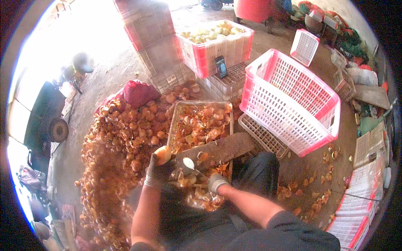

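My left hand (160, 168), in a dark glove with a pale cuff, is closed around an onion (163, 155), whose top shows pale orange above the fingers. My right hand (217, 183), also gloved, is closed on a knife; its bright blade (189, 163) points up and left toward the onion, apart from it. The handle is hidden in my fist. Between and beyond my hands a brown wooden board (222, 149) lies slantwise across a crate (231, 121) full of loose onion skins (201, 125). Bits of skin also lie near my lap.
A large heap of unpeeled onions (121, 142) spreads at the left, with a red mesh sack (140, 94) on it. Ahead, a crate (217, 52) holds peeled onions, a phone (220, 67) propped before it. A pink-and-white crate (289, 104) stands tilted at the right. Stacked crates (146, 37) rise behind.
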The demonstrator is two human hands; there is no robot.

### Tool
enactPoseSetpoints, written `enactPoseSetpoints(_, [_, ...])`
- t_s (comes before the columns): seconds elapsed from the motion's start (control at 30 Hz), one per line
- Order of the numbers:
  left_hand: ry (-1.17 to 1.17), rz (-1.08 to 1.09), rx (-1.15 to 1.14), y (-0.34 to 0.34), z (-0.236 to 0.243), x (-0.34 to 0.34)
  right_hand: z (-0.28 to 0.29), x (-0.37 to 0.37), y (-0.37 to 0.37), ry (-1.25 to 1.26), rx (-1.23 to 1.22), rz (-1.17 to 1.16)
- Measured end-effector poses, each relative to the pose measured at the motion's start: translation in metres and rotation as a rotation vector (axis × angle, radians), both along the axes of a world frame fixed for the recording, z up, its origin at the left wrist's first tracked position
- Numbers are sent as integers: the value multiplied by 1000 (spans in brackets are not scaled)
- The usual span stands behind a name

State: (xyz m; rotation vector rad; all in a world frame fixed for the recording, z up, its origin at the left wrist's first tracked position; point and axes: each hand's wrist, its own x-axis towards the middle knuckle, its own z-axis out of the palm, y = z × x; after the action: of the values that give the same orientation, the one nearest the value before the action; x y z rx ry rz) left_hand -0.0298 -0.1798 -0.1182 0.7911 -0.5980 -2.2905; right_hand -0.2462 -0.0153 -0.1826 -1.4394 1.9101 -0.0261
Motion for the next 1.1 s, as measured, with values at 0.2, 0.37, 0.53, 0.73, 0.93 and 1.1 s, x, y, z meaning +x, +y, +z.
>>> enactPoseSetpoints(0.2, [104, 70, -15, 8, 26, -16, 28, -12, -4, -166, -15, -74])
enactPoseSetpoints(0.37, [143, 43, -158, 14, 40, -16, 48, -9, -14, -479, 30, -301])
enactPoseSetpoints(0.53, [23, 121, -265, 23, 58, -16, 56, 5, -11, -1002, -59, -452])
enactPoseSetpoints(0.73, [-185, 108, -562, 28, 66, -13, 91, 14, -8, -1082, -50, -528])
enactPoseSetpoints(0.93, [-701, 99, -954, 43, 67, -23, 78, 6, -4, -850, -318, -290])
enactPoseSetpoints(1.1, [-916, 58, -1216, 53, 70, -33, 86, 9, 1, -898, -278, -337])
